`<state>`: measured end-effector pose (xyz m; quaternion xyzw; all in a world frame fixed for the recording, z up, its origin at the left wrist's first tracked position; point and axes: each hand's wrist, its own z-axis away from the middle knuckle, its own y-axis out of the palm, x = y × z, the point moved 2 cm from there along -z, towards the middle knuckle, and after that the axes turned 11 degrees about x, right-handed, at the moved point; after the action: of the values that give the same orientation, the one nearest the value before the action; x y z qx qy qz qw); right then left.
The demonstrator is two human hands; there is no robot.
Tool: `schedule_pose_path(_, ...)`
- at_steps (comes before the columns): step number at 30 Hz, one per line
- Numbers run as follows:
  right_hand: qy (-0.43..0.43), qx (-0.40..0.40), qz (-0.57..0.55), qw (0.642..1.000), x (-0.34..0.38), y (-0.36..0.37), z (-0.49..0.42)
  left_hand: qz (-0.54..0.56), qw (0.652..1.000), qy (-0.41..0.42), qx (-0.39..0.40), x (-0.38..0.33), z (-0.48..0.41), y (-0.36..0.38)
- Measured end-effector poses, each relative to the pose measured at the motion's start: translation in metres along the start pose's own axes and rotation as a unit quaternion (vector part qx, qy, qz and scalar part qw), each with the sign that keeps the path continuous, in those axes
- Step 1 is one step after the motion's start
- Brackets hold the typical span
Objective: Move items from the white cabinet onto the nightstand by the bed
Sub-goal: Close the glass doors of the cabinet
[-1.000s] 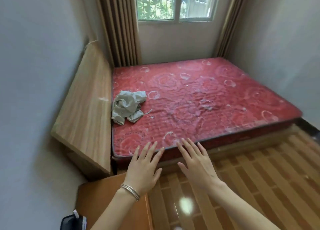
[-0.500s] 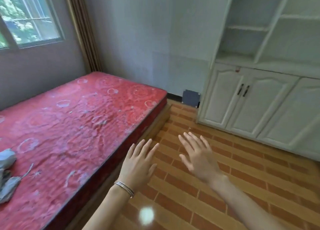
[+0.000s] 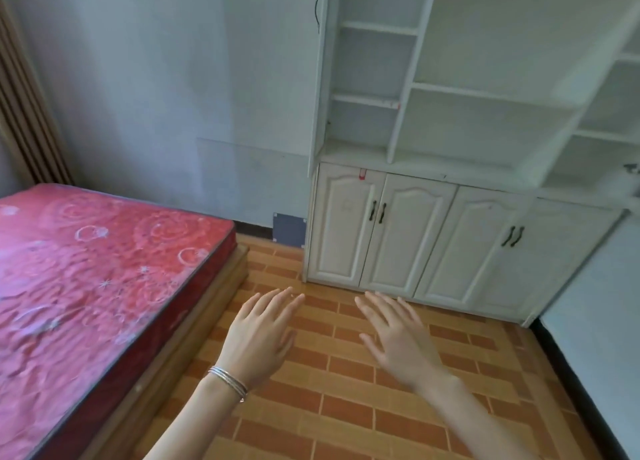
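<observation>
I hold both hands out flat, palms down, fingers spread and gripping nothing. My left hand (image 3: pixel 258 338), with thin bangles (image 3: pixel 228 382) at the wrist, floats beside my right hand (image 3: pixel 398 335), a gap of bare floor between them. The white cabinet (image 3: pixel 433 238) stands ahead of my fingertips, against the wall. Between me and its base runs an open stretch of brown brick-patterned tile floor (image 3: pixel 346 407). Left of the cabinet, the red mattress (image 3: pixel 86 269) on its wooden frame (image 3: pixel 194 324) ends near the cabinet's left corner, leaving a lane of floor. The cabinet's four arched lower doors are closed, with dark handles (image 3: pixel 376 213) paired at each meeting edge. Above them, open shelves show white boards; something small sits at the far right, too blurred to tell.
</observation>
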<state>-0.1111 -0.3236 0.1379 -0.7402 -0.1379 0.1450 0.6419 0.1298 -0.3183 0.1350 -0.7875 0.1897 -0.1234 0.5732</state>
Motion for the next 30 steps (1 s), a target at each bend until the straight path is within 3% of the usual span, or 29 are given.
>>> schedule_pose_path(10,-0.033,-0.093,-0.001,0.995,-0.003,-0.031,-0.119,-0.008,1.000,-0.012,-0.023,0.080,-0.083,-0.011)
schedule_pose_path(22,-0.004,-0.115,0.004,0.993,0.053,-0.023,-0.318,-0.033,0.999,0.012,-0.016,0.277,-0.183,-0.009)
schedule_pose_path(30,0.035,-0.106,0.037,0.993,0.024,-0.019,-0.394,-0.050,0.998,0.038,0.006,0.330,-0.261,0.022)
